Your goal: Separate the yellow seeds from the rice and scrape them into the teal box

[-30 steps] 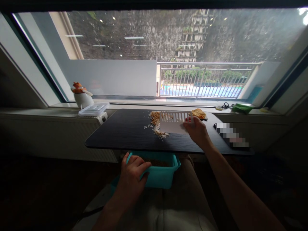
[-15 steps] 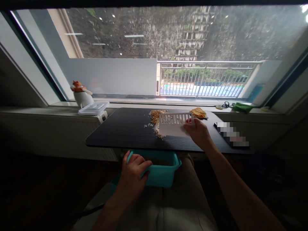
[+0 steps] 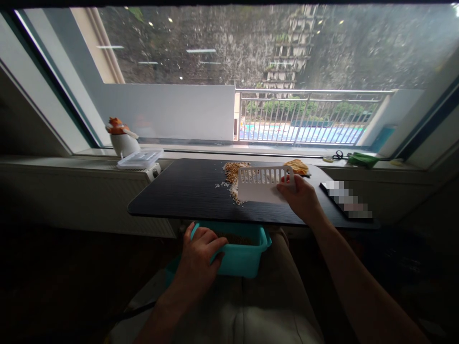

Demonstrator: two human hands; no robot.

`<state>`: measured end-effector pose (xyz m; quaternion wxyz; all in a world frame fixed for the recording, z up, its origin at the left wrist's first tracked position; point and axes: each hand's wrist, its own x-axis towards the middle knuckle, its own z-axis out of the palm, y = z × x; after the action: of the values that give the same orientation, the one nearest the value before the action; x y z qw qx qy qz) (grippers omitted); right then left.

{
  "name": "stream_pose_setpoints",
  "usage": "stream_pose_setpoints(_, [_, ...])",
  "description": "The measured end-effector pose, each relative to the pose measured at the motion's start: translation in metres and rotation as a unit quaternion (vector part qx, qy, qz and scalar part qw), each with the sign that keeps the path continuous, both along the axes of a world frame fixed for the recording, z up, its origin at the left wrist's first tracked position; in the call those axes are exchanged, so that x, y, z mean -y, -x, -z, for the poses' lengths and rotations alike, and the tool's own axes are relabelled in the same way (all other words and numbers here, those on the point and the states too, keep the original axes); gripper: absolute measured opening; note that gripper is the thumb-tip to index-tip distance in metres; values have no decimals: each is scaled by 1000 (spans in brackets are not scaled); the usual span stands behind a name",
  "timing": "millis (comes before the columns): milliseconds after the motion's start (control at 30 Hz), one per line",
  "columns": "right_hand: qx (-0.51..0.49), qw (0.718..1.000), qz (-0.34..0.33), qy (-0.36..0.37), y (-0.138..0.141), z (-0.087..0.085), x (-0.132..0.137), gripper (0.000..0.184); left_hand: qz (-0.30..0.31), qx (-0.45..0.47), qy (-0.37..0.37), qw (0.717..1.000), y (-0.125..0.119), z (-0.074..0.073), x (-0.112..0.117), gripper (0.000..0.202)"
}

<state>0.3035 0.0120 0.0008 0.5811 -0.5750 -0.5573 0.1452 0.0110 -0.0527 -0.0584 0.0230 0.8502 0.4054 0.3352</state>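
Note:
My right hand (image 3: 300,195) pinches the right end of a white plastic scraper (image 3: 261,192) with a row of slots along its upper part. Held above the dark table (image 3: 179,191), the scraper hides part of a spread of tan and white grains (image 3: 233,173). My left hand (image 3: 204,248) is closed over the left rim of a turquoise plastic tub (image 3: 244,263), which rests on my lap just below the table's near edge. Brownish loose material (image 3: 236,239) lies inside the tub, too dark to name.
A folded yellowish cloth (image 3: 297,167) lies at the table's back right, with a dark flat object (image 3: 332,200), partly blurred out, at the right edge. On the sill stand a white pot (image 3: 124,143), scissors (image 3: 337,155) and a green bag (image 3: 362,160). A clear plastic lid (image 3: 139,159) sits at left.
The right hand and the scraper have shifted slightly to the right. My left hand stays on the tub's rim, and the grains look the same.

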Motion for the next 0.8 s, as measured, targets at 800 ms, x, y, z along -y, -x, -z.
stream_pose_setpoints(800, [-47, 996, -71, 36, 11, 8, 8, 32, 3, -2, 5, 1000, 1, -2, -1, 29])
